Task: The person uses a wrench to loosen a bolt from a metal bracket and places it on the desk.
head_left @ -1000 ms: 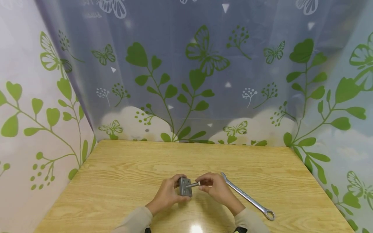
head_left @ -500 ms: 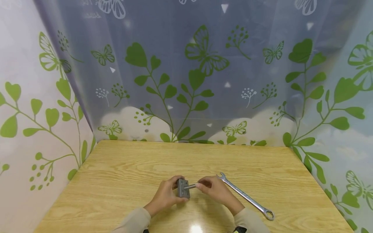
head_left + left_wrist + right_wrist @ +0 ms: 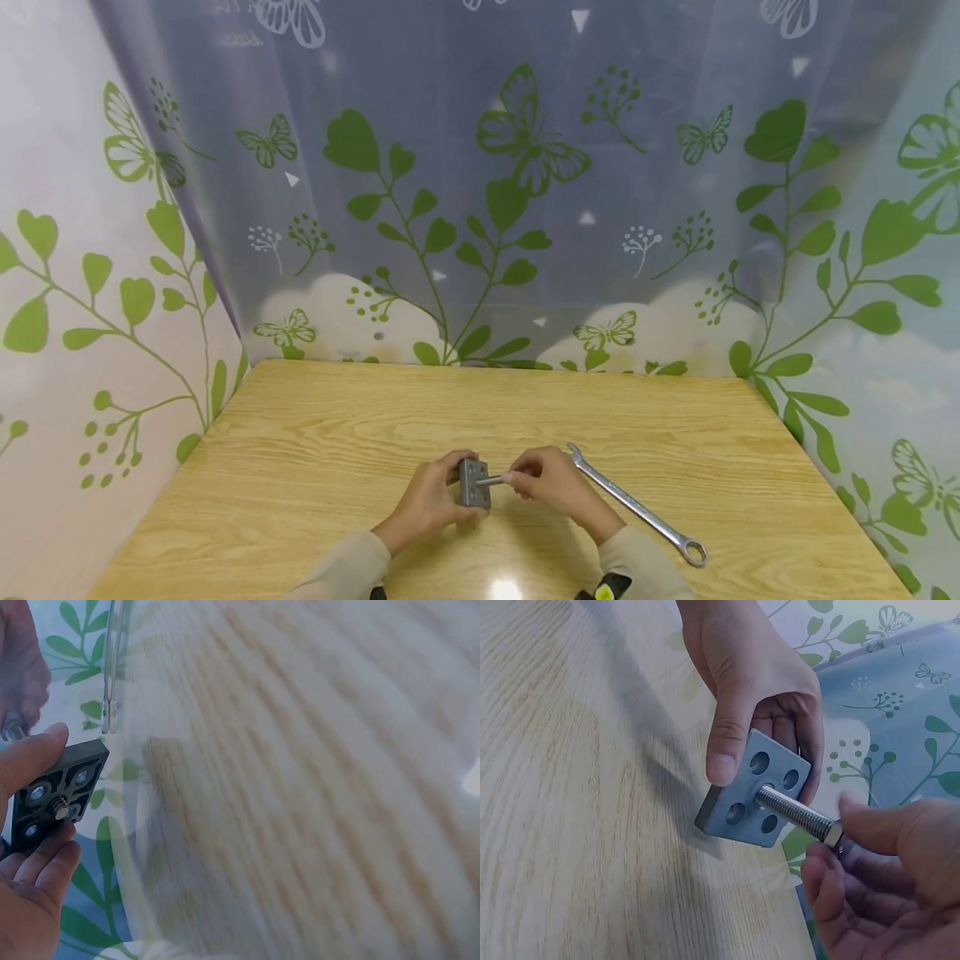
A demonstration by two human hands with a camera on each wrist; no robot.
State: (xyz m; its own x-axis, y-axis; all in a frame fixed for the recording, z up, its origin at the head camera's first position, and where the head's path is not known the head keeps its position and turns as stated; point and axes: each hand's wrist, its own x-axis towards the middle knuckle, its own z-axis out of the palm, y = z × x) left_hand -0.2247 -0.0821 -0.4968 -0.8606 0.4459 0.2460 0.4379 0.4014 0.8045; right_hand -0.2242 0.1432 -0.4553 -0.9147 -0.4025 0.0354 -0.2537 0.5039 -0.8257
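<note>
My left hand [image 3: 427,504] grips a square grey plate [image 3: 746,789] by its edges, with the thumb on one side and fingers on the other. Several round holes surround the plate's middle, where a threaded hex bolt [image 3: 799,816] stands out from the flat face. In the right wrist view, the bolt's head lies between the thumb and fingers of my right hand [image 3: 558,483], which pinch it. The left wrist view shows the plate's ribbed back [image 3: 90,754], with the bolt's threaded tip [image 3: 60,811] poking through a little. Most of the bolt's thread is outside the front face.
A combination wrench [image 3: 637,509] lies slantwise on the wooden table [image 3: 300,467], right of my right hand, its ring end nearer to me. Patterned curtains [image 3: 637,183] with leaves and butterflies stand along the table's back and sides.
My right thumb and fingers have shifted around the bolt's head, which showed between them a second ago and is now covered in the head view. The plate has moved slightly left.
</note>
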